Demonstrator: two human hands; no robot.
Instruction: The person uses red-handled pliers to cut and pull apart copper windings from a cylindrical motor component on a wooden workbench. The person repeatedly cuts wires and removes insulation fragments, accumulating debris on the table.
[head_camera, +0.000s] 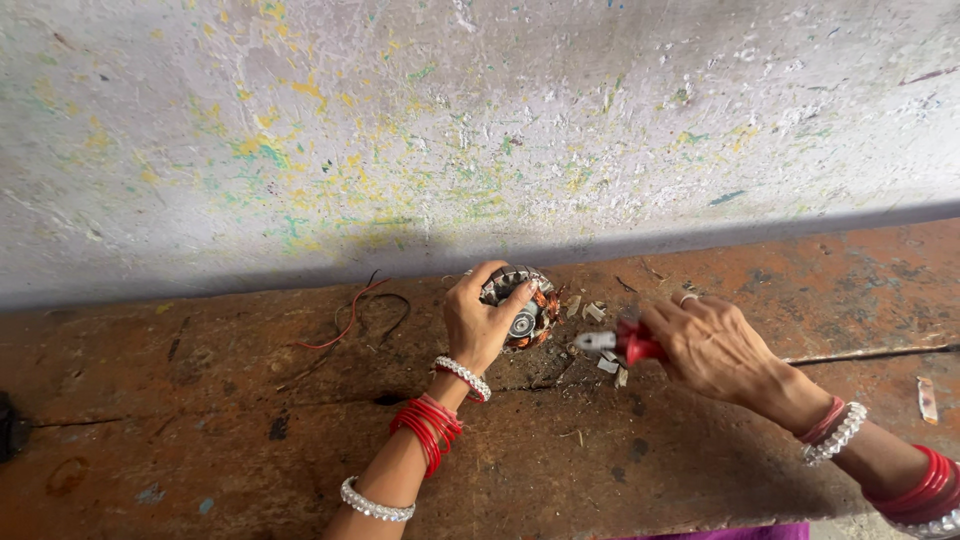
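While gripped, stator (522, 318) inside left fingers (505, 300)

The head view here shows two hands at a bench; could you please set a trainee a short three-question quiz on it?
1. True or false: the left hand grips the round motor stator.
2. What does the right hand hold? A) red-handled pliers B) a hammer C) a brush
3. Fill in: loose red and black wires lie on the bench to the ____ of the stator.

Key: 1 true; 2 A; 3 left.
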